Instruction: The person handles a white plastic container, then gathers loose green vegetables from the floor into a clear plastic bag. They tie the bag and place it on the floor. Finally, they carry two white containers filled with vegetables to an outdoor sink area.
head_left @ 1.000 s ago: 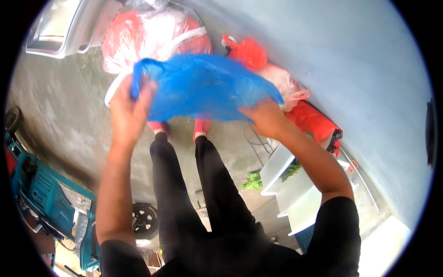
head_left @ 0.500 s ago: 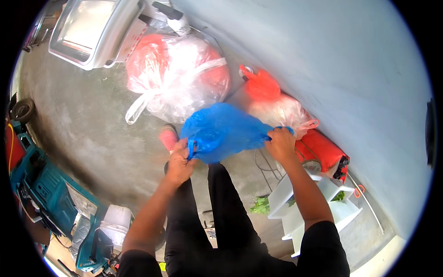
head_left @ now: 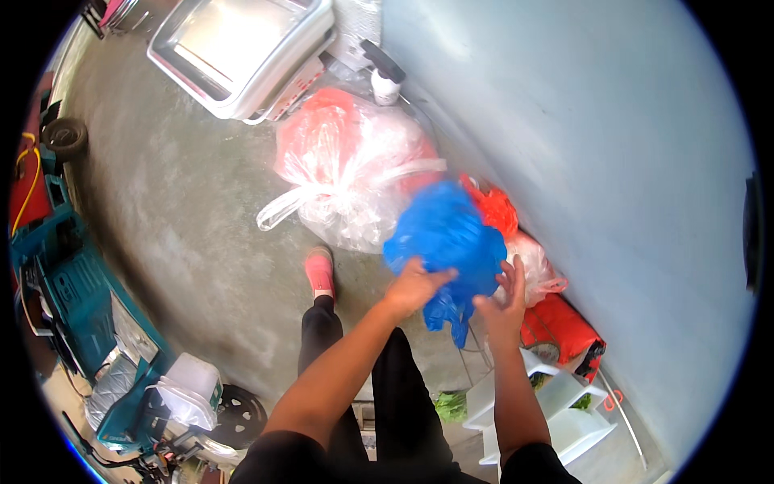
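Note:
A puffed-out blue plastic bag (head_left: 445,230) hangs in front of me, its gathered lower end dangling below the bulge. Against the bag's near left side, my left hand (head_left: 413,290) is closed on the plastic around its narrowed part, with some fingers hidden. My right hand (head_left: 504,297) is beside the bag's right edge, fingers spread and curved, gripping nothing. Behind the blue bag lies a large tied clear bag (head_left: 347,181) with pink and white contents. To its right are a red plastic bag (head_left: 493,208) and a whitish bag (head_left: 532,262) with pink handles.
A pale blue wall (head_left: 597,161) bounds the right. Along it lie a red sack (head_left: 560,327) and white bins (head_left: 576,436) with greens. A clear-lidded container (head_left: 234,56) and spray bottle (head_left: 385,85) stand at the back. Teal machinery (head_left: 85,298) and a white bucket (head_left: 189,387) are left.
The blue bag went from stretched wide between both hands to bunched up and rounder, farther right. My right hand let go of its end; my left hand moved right. The view shifted.

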`<control>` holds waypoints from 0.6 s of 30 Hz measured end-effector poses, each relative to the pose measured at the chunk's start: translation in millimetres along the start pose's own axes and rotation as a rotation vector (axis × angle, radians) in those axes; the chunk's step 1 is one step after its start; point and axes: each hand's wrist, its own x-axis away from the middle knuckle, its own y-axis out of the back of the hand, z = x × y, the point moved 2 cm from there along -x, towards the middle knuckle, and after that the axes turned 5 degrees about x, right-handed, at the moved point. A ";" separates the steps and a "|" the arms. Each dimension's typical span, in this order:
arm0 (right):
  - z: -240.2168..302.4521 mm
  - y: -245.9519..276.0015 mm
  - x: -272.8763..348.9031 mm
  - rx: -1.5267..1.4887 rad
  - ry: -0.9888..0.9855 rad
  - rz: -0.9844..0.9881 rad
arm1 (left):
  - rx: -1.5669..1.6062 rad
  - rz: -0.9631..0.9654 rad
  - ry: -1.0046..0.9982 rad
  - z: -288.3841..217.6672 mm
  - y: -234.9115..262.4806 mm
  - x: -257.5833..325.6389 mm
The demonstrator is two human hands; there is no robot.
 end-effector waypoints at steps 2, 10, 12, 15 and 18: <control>-46.8 -9.1 -5.0 -0.654 -0.389 0.055 | -0.398 0.258 -0.104 -14.0 -18.3 -8.6; -23.0 -59.6 -86.1 -0.436 -0.334 -0.268 | -0.897 0.043 -0.514 5.6 -2.6 1.3; -19.3 -63.3 -119.3 -0.183 0.004 -0.335 | -0.819 -0.138 -0.722 20.2 25.6 22.2; -21.2 -66.3 -164.1 0.286 0.388 -0.391 | -0.705 -0.211 -0.545 38.2 72.8 60.4; -40.5 -101.0 -195.3 0.836 0.432 -0.429 | -0.695 -0.280 -0.467 68.4 109.0 84.6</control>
